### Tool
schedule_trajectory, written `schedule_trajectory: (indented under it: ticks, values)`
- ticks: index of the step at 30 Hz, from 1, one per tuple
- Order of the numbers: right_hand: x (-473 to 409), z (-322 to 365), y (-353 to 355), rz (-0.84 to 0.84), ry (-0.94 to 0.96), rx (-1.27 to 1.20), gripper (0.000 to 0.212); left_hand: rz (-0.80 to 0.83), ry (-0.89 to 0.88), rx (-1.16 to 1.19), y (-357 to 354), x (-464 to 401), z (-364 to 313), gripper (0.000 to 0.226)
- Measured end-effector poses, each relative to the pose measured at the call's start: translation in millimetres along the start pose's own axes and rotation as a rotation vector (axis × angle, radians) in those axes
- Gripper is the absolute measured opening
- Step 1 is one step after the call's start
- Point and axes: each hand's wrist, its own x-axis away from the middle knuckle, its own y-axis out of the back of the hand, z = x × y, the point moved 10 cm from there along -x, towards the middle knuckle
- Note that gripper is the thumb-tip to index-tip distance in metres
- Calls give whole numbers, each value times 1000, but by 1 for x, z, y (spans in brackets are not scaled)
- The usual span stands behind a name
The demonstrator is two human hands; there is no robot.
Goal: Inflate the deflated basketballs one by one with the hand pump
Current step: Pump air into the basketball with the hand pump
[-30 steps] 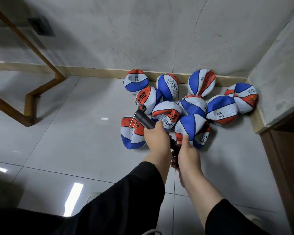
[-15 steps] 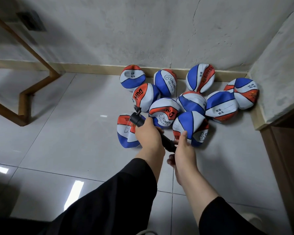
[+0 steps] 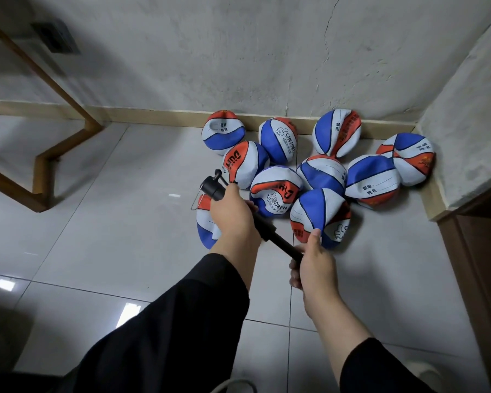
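A black hand pump [image 3: 262, 224] slants before a pile of deflated basketballs [image 3: 277, 190] in the floor corner. The left hand [image 3: 233, 215] grips its barrel; the right hand [image 3: 315, 268] clenches the handle (now drawn farther out than before).

Dim, even indoor light; bright ceiling-lamp reflections glare on the glossy floor tiles [image 3: 68, 251] at lower left. Soft shadows darken the upper-left wall [image 3: 238, 52]. Wide-angle distortion bends the edges, and detail is slightly soft throughout.
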Motion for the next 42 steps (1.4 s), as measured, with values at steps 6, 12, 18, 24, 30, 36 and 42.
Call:
schedule_trajectory:
  ticks: [6,12,18,24,30,36,42]
  values:
    - [7,21,-15,50,39,47,63,20,41,18,-3,14,25,15]
    - [10,31,-17,32,70,36,63,87,19,23,-19,23,22,19]
    - [12,30,-7,25,85,72,62,10,31,90,-3,8,-5,18]
    - [8,17,-4,16,35,82,67,0,9,6,4,7,-8,22]
    - [15,43,-17,68,110,130,58,71,27,39,-12,19,8,23]
    - [17,47,-13,44,119,123,63,91,27,32,-20,34,12,41]
    - [18,55,-9,65,167,114,65,73,55,70,-17,22,-16,23]
